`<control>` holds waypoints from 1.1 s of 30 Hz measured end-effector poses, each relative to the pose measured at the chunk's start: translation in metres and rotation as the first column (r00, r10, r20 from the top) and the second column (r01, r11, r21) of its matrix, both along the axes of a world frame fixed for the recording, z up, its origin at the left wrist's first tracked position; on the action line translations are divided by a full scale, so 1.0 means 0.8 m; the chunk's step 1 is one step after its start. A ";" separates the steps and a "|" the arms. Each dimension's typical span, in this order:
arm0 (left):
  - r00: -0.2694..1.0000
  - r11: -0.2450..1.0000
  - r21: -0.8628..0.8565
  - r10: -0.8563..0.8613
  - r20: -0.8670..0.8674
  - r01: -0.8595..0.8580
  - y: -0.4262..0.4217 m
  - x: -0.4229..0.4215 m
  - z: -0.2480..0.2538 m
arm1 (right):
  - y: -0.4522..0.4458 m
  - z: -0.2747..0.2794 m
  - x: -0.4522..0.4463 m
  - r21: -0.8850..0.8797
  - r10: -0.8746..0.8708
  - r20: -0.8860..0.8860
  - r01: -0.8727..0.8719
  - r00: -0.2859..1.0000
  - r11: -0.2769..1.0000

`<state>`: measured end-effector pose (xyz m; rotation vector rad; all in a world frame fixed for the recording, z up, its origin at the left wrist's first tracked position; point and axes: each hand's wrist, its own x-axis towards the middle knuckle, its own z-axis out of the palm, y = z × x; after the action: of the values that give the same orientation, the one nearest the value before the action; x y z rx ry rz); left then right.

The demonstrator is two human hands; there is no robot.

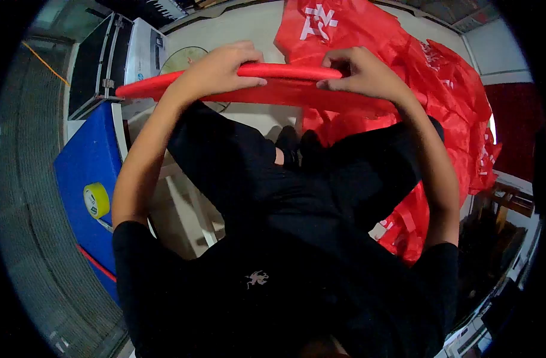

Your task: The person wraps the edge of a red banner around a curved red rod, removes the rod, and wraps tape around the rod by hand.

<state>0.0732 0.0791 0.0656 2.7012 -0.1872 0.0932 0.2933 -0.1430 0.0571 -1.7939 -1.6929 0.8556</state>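
Note:
A long red sheet of folded fabric (285, 71) stretches across the view above the person's knees. My left hand (234, 70) pinches its upper edge, thumb below and fingers above. To the right, my right hand (359, 73) grips the same edge in a like way, a short gap from the left one. The sheet's left end tapers towards a black case. Behind and right of the hands lies a large crumpled heap of red bags (458, 101) with white print, partly against the right knee.
At the left are a blue surface (88, 161) with a roll of yellow tape (96, 200) and a thin red strip (96, 263), a black case (97, 65) and a white box (143, 51). A round object (183, 59) stands behind the left forearm. Dark shelving is at the right.

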 end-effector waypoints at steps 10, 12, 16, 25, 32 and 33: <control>0.994 0.993 -0.114 -0.001 -0.108 -0.012 0.003 0.001 -0.020 | -0.008 0.005 -0.028 0.158 -0.046 0.038 0.040 0.998 0.987; 0.992 0.995 -0.053 -0.078 0.096 0.083 0.001 0.001 -0.025 | -0.011 0.011 -0.025 -0.041 -0.045 0.015 0.046 0.999 0.998; 0.999 0.977 -0.208 0.030 -0.041 -0.038 -0.010 0.008 -0.020 | -0.017 0.009 -0.024 -0.142 -0.028 0.055 0.036 0.998 0.989; 0.998 1.000 -0.020 0.011 0.059 -0.010 -0.011 0.018 -0.038 | -0.028 0.007 -0.038 0.077 -0.096 0.226 0.081 0.969 0.994; 0.967 0.999 0.040 0.016 0.254 -0.027 -0.011 0.029 -0.047 | -0.029 0.030 -0.036 -0.041 -0.177 0.042 0.179 0.983 0.983; 0.949 0.999 0.047 -0.002 0.315 -0.013 -0.008 0.030 -0.047 | -0.028 0.032 -0.031 -0.092 -0.160 0.067 0.165 0.985 0.982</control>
<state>0.0971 0.0727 0.0281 2.7196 -0.2801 0.5302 0.2685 -0.1658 0.0830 -2.0108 -1.5383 0.8337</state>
